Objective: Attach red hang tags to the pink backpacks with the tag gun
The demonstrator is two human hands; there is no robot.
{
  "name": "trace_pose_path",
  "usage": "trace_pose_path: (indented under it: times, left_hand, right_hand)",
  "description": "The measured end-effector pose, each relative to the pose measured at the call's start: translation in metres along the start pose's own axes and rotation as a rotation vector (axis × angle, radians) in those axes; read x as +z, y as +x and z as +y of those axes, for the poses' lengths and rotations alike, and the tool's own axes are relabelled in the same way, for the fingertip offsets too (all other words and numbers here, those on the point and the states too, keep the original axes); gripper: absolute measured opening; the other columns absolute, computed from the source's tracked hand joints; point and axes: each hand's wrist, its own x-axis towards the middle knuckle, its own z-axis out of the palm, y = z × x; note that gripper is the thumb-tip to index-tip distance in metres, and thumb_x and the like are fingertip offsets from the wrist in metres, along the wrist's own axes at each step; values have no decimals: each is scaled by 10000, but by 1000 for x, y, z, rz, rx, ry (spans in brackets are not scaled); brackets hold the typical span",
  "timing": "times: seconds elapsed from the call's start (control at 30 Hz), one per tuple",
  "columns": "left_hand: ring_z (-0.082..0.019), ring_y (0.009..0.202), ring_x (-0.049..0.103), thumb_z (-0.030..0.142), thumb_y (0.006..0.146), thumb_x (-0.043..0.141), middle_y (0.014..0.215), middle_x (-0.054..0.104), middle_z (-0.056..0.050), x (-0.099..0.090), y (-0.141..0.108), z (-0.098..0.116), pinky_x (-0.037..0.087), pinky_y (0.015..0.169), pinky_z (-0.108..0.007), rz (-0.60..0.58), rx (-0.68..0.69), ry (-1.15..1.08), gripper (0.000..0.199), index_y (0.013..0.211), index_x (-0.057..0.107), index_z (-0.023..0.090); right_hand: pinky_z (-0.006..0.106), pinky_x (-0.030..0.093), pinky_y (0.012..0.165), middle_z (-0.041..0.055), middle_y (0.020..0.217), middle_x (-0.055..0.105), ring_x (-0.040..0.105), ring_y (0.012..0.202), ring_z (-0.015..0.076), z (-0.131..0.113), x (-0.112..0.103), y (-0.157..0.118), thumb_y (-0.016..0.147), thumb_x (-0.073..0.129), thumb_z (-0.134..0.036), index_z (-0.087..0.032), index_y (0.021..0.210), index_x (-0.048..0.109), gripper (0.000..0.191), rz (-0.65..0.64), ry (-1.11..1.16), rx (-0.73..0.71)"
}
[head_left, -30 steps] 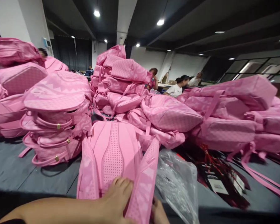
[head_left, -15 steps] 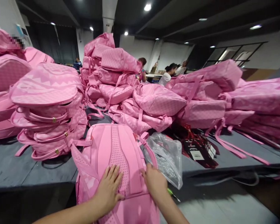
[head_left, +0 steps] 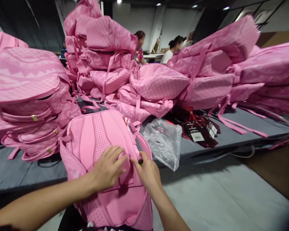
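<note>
A pink backpack (head_left: 120,205) stands before me at the table edge, its padded back panel and shoulder straps facing me. My left hand (head_left: 109,166) rests on the padded panel with bent fingers, the thumb apart from them. A fold of padding bulges beside its fingertips. My right hand (head_left: 146,170) is at the panel's right edge, closed round a small tool with a black and green handle (head_left: 141,161). Most of that tool is hidden by the hand, and its tip does not show.
Stacked pink backpacks (head_left: 29,77) stand left, with more piles (head_left: 110,35) behind and right (head_left: 207,86). A clear plastic bag (head_left: 162,141) and black hang tags with red strings (head_left: 198,133) lie on the grey-covered table (head_left: 240,118). Several people are in the background.
The view has tilted down and shifted right. My left hand, flat on the panel before, now has bent fingers. My right hand has turned; the tool's green handle and metal tip showed below it earlier.
</note>
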Motion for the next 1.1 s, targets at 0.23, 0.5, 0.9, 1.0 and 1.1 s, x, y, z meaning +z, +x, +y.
trace_pose_path:
  times: [0.23,0.5,0.9,1.0,1.1]
  left_hand:
    - [-267,929,577,542,968,392,990,633,-137,-27,115,-64,417,868,-437,-179,137,260,480,990,650,137]
    - [-230,909,563,543,932,505,920,671,-81,25,123,-79,365,855,-405,-286,287,251,428,827,707,180]
    - [-320,1235,458,444,865,641,1160,628,-131,-15,134,-146,261,1099,-544,-173,131,349,306,899,727,153]
    - [-323,1243,471,398,846,672,1247,607,-141,-8,109,-98,311,1077,-540,-155,56,120,278,975,708,155]
    - [-265,1118,567,392,887,624,1146,667,-119,-3,80,-44,402,1021,-452,-270,-37,-341,296,1056,680,156]
  right_hand:
    - [306,519,768,166,1018,734,707,893,243,17,33,-7,1009,362,-542,-108,1201,629,545,388,36,-313]
    - [296,521,696,144,947,746,709,791,215,42,98,4,1027,362,-497,-78,1174,624,515,638,-117,-396]
    - [336,514,654,152,896,727,689,751,241,38,88,-8,1029,334,-478,-86,1165,649,521,440,-68,-253]
    - [365,541,736,140,991,722,687,820,238,30,48,-3,978,459,-453,-147,1095,682,396,430,268,-209]
    - [327,551,673,93,998,715,678,772,193,6,7,2,919,586,-443,-190,1138,640,339,458,862,-89]
